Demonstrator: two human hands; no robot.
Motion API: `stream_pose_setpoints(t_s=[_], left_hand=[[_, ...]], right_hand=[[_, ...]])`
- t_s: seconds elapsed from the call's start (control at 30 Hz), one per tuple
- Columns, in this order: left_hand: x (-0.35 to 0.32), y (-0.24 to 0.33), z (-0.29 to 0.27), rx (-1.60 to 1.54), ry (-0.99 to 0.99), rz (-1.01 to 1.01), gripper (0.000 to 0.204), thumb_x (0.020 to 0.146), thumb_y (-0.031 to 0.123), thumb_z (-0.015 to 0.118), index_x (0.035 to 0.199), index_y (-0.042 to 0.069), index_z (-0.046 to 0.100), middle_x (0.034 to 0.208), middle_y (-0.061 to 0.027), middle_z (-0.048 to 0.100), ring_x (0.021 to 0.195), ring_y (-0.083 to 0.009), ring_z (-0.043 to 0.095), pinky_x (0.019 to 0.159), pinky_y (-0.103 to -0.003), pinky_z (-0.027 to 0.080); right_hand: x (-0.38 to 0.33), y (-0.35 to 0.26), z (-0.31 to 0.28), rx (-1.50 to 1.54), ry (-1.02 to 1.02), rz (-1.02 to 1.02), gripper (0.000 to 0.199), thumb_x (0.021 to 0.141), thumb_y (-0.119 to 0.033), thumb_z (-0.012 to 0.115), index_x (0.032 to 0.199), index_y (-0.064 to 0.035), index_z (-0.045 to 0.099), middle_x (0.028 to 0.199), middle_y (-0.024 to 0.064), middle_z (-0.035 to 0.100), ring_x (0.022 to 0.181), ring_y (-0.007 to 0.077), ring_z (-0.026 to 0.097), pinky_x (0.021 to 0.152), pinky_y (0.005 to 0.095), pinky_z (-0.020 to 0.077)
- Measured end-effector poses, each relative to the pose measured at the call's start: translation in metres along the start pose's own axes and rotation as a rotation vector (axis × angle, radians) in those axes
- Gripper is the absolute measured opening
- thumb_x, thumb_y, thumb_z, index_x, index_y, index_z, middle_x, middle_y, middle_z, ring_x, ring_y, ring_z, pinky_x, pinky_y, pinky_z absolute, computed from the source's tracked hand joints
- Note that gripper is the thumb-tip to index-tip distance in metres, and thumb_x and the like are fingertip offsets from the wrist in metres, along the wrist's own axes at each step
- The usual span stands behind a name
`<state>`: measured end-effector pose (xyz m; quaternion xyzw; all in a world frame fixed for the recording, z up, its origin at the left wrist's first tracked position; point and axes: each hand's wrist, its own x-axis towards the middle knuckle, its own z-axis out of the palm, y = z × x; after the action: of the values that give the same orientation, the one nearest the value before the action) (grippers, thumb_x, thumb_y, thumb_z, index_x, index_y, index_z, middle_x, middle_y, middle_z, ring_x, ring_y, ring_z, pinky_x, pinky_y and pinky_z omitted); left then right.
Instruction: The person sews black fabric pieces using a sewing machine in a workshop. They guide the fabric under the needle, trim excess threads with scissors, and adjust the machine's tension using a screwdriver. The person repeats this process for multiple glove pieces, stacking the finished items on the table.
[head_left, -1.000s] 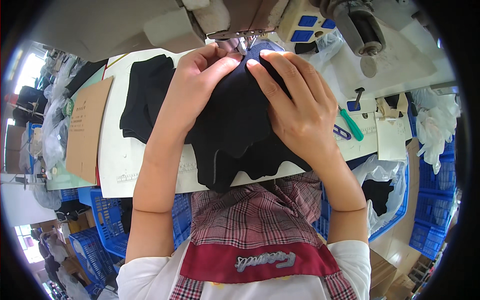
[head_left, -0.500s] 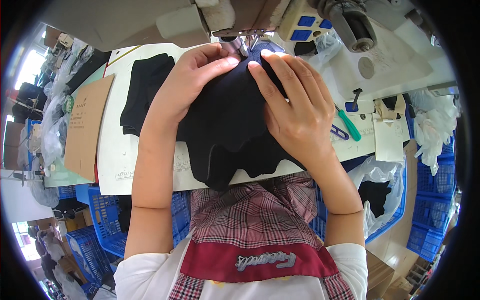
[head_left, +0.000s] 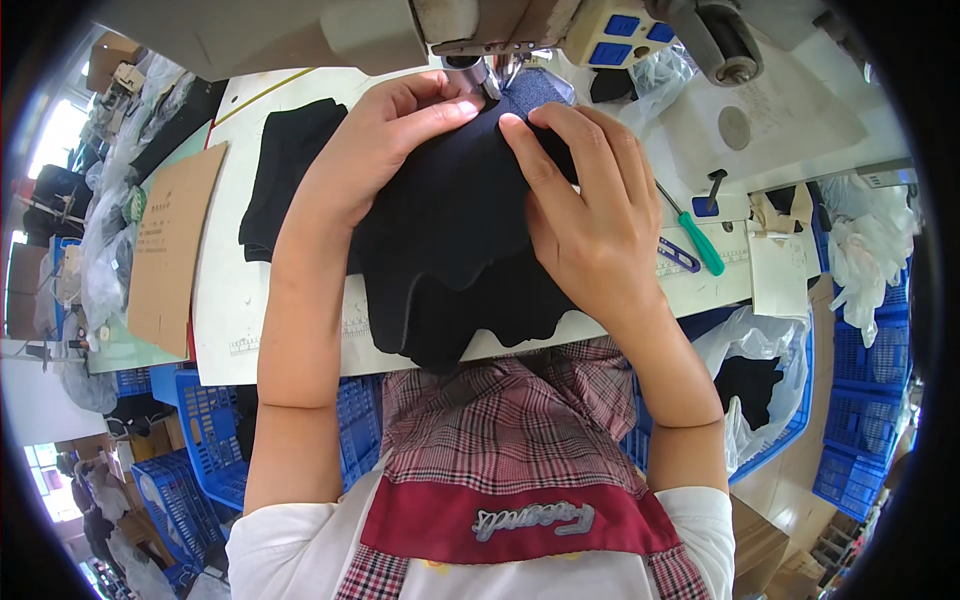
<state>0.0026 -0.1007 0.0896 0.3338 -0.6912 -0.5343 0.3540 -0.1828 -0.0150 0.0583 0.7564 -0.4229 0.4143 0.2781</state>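
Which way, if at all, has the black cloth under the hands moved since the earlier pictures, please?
Yes: the black cloth has shifted slightly left at its lower edge, against the ruler.

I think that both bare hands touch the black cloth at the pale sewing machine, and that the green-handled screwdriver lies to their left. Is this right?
Not quite. The left hand and right hand do touch the black cloth at the pale sewing machine, but the head view shows the green-handled screwdriver to their right.
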Motion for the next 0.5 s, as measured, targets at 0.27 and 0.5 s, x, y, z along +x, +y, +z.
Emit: stream_pose_setpoints(t_s=[0.27,0.5], left_hand=[[-0.006,0.006,-0.011,0.012,-0.156,-0.087,0.026,0.09,0.026,0.066,0.098,0.002,0.065,0.087,0.0029,0.062,0.077,-0.0024,0.055,0.072,-0.018,0.045],[-0.01,0.006,-0.003,-0.044,-0.1,-0.096,0.029,0.09,0.027,0.066,0.103,0.001,0.066,0.088,0.0025,0.064,0.078,-0.003,0.057,0.071,-0.017,0.045]], right_hand=[[-0.001,-0.001,0.001,-0.018,0.032,-0.014,0.038,0.067,-0.008,0.064,0.104,-0.0014,0.068,0.104,0.0105,0.058,0.093,0.0274,0.059,0.077,0.0376,0.0492],[0.0,0.0,0.005,-0.042,0.071,-0.017,0.038,0.066,-0.008,0.065,0.103,-0.0015,0.068,0.103,0.0099,0.059,0.092,0.0275,0.059,0.077,0.038,0.0495]])
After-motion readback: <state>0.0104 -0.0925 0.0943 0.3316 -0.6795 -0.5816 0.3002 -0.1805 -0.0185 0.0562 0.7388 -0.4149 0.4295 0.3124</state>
